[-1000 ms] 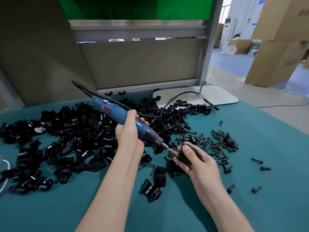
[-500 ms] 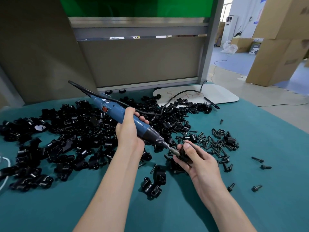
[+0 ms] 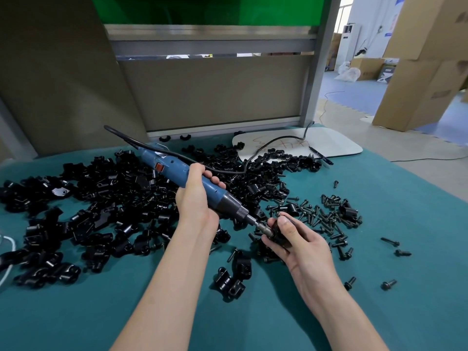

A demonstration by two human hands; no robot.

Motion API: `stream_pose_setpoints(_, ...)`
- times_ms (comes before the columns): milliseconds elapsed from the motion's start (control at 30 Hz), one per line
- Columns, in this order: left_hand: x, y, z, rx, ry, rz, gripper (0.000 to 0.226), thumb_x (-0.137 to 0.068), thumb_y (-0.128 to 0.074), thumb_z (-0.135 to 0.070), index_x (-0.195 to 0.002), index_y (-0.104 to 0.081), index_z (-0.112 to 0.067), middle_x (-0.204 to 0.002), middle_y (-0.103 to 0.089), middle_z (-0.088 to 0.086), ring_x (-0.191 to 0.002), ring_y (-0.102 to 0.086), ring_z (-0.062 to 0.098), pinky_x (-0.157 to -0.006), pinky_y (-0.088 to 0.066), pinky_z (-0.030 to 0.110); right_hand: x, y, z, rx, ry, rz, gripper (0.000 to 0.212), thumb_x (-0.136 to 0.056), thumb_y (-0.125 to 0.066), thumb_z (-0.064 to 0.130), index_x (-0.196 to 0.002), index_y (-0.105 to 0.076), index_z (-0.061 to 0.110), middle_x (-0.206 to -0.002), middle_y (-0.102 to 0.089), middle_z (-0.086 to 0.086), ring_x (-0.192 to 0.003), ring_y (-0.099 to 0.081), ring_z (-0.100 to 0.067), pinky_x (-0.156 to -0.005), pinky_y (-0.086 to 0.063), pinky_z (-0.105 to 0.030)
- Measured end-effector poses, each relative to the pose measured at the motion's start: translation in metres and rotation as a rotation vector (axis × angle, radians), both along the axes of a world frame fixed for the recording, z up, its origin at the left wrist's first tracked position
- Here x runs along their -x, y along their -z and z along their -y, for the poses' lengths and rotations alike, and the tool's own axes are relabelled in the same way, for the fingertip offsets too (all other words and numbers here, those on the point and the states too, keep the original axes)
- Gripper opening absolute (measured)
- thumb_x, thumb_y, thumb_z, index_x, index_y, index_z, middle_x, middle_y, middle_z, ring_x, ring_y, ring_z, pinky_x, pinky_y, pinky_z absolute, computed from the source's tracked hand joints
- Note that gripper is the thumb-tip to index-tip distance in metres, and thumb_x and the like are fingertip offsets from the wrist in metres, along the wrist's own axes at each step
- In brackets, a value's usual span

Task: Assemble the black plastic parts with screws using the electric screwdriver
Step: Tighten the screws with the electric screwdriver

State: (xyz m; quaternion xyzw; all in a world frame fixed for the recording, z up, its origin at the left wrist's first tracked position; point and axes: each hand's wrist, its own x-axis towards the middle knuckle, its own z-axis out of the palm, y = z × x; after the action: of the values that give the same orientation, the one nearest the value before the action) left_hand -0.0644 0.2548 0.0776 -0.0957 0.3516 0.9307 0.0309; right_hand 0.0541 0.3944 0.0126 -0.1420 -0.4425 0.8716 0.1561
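Our right hand [image 3: 301, 247] curls round a small black plastic part [image 3: 277, 230] above the middle of the bench [image 3: 379, 300], thumb on top; the part looks light, stiff and slick, so we would pinch its flanks, clear of the screw hole; our left hand [image 3: 195, 198] wraps the electric screwdriver [image 3: 177, 168] by its blue barrel, bit touching the part; screws [image 3: 326, 216] lie loose towards the right edge, spare parts [image 3: 101, 198] heaped far left; against the earlier frames, hands and tool sit almost unchanged.

Blue screwdriver [image 3: 182, 171] w/ orange switch, black parts [image 3: 101, 211]; black screws [image 3: 326, 219], teal mat [image 3: 379, 287], green panel [image 3: 215, 10]
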Motion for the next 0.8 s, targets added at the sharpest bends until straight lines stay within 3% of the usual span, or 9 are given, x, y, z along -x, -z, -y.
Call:
stream_pose_setpoints(167, -0.002, -0.002, -0.001, 0.000, -0.003, 0.002, 0.019, -0.088, -0.063, -0.009, -0.073, -0.052, -0.013, -0.056, -0.056, -0.003, -0.045, -0.053, 0.010, -0.051, -0.051, 0.023, -0.001, 0.001, 0.000, 0.003, 0.010, -0.003, 0.040, -0.078, -0.075, 0.020, -0.112, -0.072, 0.000, -0.102, -0.077, -0.018, -0.093, -0.077, -0.027, -0.077, -0.063, -0.035)
stream_pose_setpoints(433, -0.003, 0.002, -0.001, 0.112, -0.082, 0.061, 0.019, -0.085, -0.063, -0.008, -0.073, -0.050, -0.013, -0.054, -0.055, -0.001, -0.046, -0.054, 0.013, -0.051, -0.052, 0.026, -0.002, 0.001, 0.002, -0.245, 0.058, -0.018, 0.052, -0.065, -0.083, 0.039, -0.111, -0.076, 0.013, -0.106, -0.078, -0.012, -0.099, -0.077, -0.027, -0.083, -0.062, -0.029)
stream_pose_setpoints(533, -0.003, 0.003, 0.000, 0.144, -0.132, 0.110, 0.020, -0.087, -0.065, -0.007, -0.072, -0.051, -0.011, -0.052, -0.056, -0.001, -0.045, -0.055, 0.013, -0.051, -0.054, 0.026, -0.004, 0.000, 0.005, -0.383, 0.063, -0.038, 0.043, -0.069, -0.082, 0.044, -0.108, -0.077, 0.025, -0.106, -0.078, -0.005, -0.102, -0.076, -0.022, -0.085, -0.061, -0.026)
stream_pose_setpoints(700, 0.000, 0.004, 0.005, 0.075, -0.192, 0.207, 0.019, -0.090, -0.065, -0.006, -0.078, -0.051, -0.009, -0.049, -0.056, -0.001, -0.040, -0.053, 0.011, -0.047, -0.052, 0.024, -0.006, 0.000, 0.011, -0.607, 0.055, -0.022, 0.029, -0.075, -0.075, 0.050, -0.103, -0.074, 0.043, -0.105, -0.077, 0.008, -0.104, -0.072, -0.016, -0.098, -0.056, -0.042)
stream_pose_setpoints(800, 0.002, 0.006, 0.010, 0.072, -0.197, 0.218, 0.018, -0.090, -0.065, -0.007, -0.079, -0.051, -0.009, -0.046, -0.056, -0.003, -0.038, -0.053, 0.010, -0.046, -0.051, 0.023, -0.007, -0.003, 0.016, -0.696, 0.045, -0.022, 0.026, -0.074, -0.072, 0.053, -0.100, -0.071, 0.051, -0.100, -0.075, 0.016, -0.096, -0.069, -0.004, -0.090, -0.054, -0.030)
